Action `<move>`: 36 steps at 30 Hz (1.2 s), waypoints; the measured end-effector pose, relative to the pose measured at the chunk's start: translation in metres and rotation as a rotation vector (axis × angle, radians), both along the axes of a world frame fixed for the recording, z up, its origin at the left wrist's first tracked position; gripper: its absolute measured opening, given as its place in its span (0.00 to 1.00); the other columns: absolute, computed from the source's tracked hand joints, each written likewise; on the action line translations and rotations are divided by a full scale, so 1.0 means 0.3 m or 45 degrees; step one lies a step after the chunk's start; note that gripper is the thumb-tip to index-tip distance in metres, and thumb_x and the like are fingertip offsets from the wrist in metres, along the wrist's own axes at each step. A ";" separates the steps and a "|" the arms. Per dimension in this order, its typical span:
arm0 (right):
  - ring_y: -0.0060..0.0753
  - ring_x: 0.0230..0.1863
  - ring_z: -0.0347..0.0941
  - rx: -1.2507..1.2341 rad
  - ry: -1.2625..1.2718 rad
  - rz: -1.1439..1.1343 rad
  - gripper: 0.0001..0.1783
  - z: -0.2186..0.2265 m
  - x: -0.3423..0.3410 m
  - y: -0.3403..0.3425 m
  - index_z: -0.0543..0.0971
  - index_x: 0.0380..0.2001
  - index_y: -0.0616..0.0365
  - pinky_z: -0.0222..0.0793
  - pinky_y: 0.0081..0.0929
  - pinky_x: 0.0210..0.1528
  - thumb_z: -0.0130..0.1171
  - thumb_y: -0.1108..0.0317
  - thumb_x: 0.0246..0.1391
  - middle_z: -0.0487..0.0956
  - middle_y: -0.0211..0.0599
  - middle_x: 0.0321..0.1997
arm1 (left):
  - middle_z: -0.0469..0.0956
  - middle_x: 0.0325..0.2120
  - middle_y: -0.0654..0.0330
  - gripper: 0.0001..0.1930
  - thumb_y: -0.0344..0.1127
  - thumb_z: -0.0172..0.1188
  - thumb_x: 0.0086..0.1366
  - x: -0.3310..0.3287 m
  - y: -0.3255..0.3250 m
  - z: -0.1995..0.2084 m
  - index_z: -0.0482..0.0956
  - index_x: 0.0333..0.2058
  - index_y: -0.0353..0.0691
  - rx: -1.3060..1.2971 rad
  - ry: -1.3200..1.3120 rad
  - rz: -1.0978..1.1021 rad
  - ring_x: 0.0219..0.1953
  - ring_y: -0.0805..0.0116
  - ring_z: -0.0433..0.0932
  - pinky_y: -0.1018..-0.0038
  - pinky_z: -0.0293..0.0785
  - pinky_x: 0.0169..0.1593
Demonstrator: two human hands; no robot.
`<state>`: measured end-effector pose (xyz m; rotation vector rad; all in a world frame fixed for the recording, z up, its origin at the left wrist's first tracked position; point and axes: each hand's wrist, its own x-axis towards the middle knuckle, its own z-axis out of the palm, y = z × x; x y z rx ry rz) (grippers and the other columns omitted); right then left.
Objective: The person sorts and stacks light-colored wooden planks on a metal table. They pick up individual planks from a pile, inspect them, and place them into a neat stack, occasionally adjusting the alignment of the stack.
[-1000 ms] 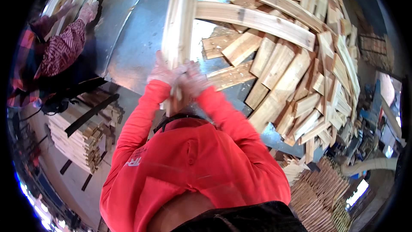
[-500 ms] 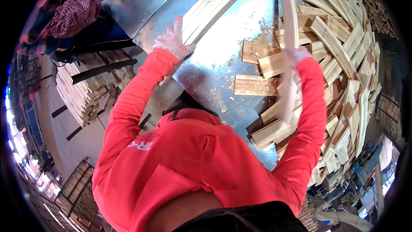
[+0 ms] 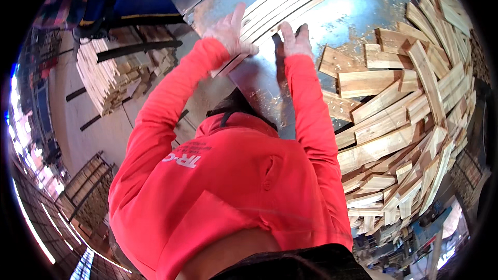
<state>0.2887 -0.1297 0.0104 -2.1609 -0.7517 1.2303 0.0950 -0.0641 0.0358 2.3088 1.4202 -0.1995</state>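
Several long pale wood strips [image 3: 295,2] lie side by side on the metal table [image 3: 337,18], slanting up to the right. My left hand [image 3: 231,33] rests at their left side near the close end, its fingers stretched and its thumb spread across toward the strips. My right hand [image 3: 296,40] is just right of the strips, its fingers apart and their tips close to the outermost one. I cannot tell whether those tips touch the wood. No piece is gripped in my right hand.
A large heap of loose boards [image 3: 381,83] covers the table's right side. Stacked strips [image 3: 101,72] stand lower at left, near a dark metal bar [image 3: 137,51]. Part of another person's dark clothing [image 3: 129,0] shows at upper left. Sawdust [image 3: 340,67] litters the tabletop.
My right hand has come left from the heap to the row and no longer holds a wood strip. The row now has more strips. The view has shifted, with the other person's hand now out of sight.
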 end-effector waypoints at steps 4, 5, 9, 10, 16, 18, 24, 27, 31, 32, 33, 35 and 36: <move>0.37 0.39 0.77 0.357 0.289 -0.195 0.57 -0.144 -0.054 0.066 0.57 0.63 0.66 0.75 0.32 0.35 0.71 0.41 0.40 0.78 0.48 0.44 | 0.68 0.57 0.47 0.62 0.67 0.70 0.41 -0.101 0.109 -0.096 0.46 0.67 0.41 -0.294 -0.346 -0.067 0.62 0.53 0.64 0.63 0.59 0.63; 0.34 0.35 0.77 0.358 0.661 -0.254 0.56 -0.093 -0.058 0.066 0.59 0.61 0.66 0.75 0.30 0.29 0.73 0.42 0.37 0.78 0.44 0.39 | 0.69 0.56 0.48 0.60 0.65 0.70 0.42 -0.132 0.130 -0.124 0.48 0.67 0.41 -0.355 -0.410 -0.064 0.60 0.54 0.65 0.64 0.60 0.62; 0.34 0.29 0.71 0.041 0.532 -0.288 0.29 -0.086 0.031 -0.023 0.76 0.37 0.67 0.69 0.28 0.29 0.73 0.54 0.39 0.77 0.41 0.33 | 0.73 0.53 0.52 0.52 0.56 0.73 0.46 -0.152 0.180 -0.164 0.56 0.65 0.41 -0.584 -0.726 -0.132 0.56 0.59 0.69 0.68 0.63 0.60; 0.34 0.29 0.70 0.079 0.462 -0.347 0.27 -0.160 0.053 -0.055 0.76 0.36 0.68 0.69 0.28 0.29 0.72 0.56 0.39 0.77 0.41 0.33 | 0.74 0.51 0.53 0.47 0.54 0.72 0.48 -0.148 0.190 -0.150 0.60 0.63 0.41 -0.639 -0.686 -0.098 0.55 0.60 0.70 0.68 0.64 0.59; 0.41 0.35 0.73 0.535 0.582 -0.772 0.18 -0.236 0.163 -0.258 0.77 0.37 0.71 0.74 0.34 0.38 0.64 0.69 0.42 0.77 0.45 0.36 | 0.78 0.46 0.50 0.33 0.54 0.67 0.52 -0.186 0.226 -0.206 0.73 0.54 0.43 -0.722 -0.771 0.022 0.49 0.58 0.75 0.65 0.69 0.53; 0.46 0.40 0.76 0.741 0.721 -0.873 0.16 -0.136 0.180 -0.309 0.77 0.38 0.73 0.77 0.40 0.46 0.59 0.75 0.42 0.78 0.49 0.39 | 0.78 0.44 0.49 0.32 0.54 0.65 0.52 -0.201 0.240 -0.166 0.74 0.53 0.44 -0.120 -0.453 -0.184 0.48 0.54 0.76 0.63 0.70 0.51; 0.38 0.29 0.75 0.034 0.130 -0.659 0.18 0.206 0.086 -0.082 0.79 0.32 0.69 0.74 0.32 0.33 0.67 0.65 0.40 0.79 0.46 0.31 | 0.79 0.41 0.46 0.31 0.55 0.60 0.53 -0.159 0.330 0.133 0.70 0.54 0.47 0.006 0.025 0.009 0.45 0.47 0.77 0.60 0.72 0.49; 0.33 0.23 0.67 0.226 0.023 -0.487 0.19 0.118 -0.027 0.129 0.79 0.27 0.61 0.64 0.36 0.26 0.67 0.55 0.40 0.75 0.37 0.23 | 0.79 0.41 0.47 0.30 0.54 0.59 0.54 -0.127 0.363 0.199 0.70 0.53 0.48 -0.031 -0.007 0.022 0.46 0.47 0.77 0.60 0.72 0.48; 0.48 0.37 0.78 -0.009 -0.097 -0.327 0.31 0.064 -0.150 0.406 0.79 0.34 0.72 0.72 0.39 0.41 0.62 0.46 0.44 0.80 0.54 0.32 | 0.77 0.48 0.50 0.29 0.53 0.55 0.59 -0.222 0.399 0.028 0.68 0.58 0.50 -0.161 -0.222 0.066 0.53 0.52 0.73 0.61 0.65 0.57; 0.52 0.43 0.76 -0.016 -0.203 -0.237 0.35 0.042 -0.147 0.445 0.77 0.40 0.72 0.70 0.39 0.48 0.60 0.44 0.46 0.79 0.57 0.39 | 0.74 0.51 0.52 0.31 0.53 0.55 0.59 -0.220 0.385 0.035 0.67 0.59 0.49 0.209 -0.347 -0.255 0.56 0.54 0.71 0.62 0.63 0.59; 0.56 0.48 0.75 -0.024 -0.284 -0.080 0.40 0.033 -0.187 0.458 0.74 0.47 0.72 0.68 0.39 0.54 0.59 0.41 0.47 0.78 0.60 0.46 | 0.71 0.55 0.53 0.32 0.55 0.54 0.60 -0.304 0.373 -0.071 0.67 0.60 0.48 0.374 -0.270 -0.464 0.59 0.56 0.68 0.63 0.61 0.61; 0.57 0.52 0.73 0.121 -0.430 -0.013 0.42 -0.080 -0.172 0.441 0.71 0.51 0.72 0.67 0.40 0.55 0.54 0.39 0.50 0.76 0.61 0.49 | 0.72 0.55 0.49 0.36 0.59 0.58 0.56 -0.124 0.284 0.134 0.70 0.58 0.43 -0.014 -0.304 -0.315 0.57 0.53 0.71 0.62 0.67 0.58; 0.58 0.53 0.71 0.213 -0.499 0.039 0.43 -0.123 -0.175 0.431 0.69 0.52 0.71 0.66 0.41 0.56 0.52 0.38 0.52 0.76 0.61 0.50 | 0.65 0.59 0.48 0.42 0.61 0.60 0.52 -0.107 0.239 0.105 0.62 0.62 0.46 0.085 -0.056 -0.222 0.60 0.50 0.66 0.59 0.64 0.60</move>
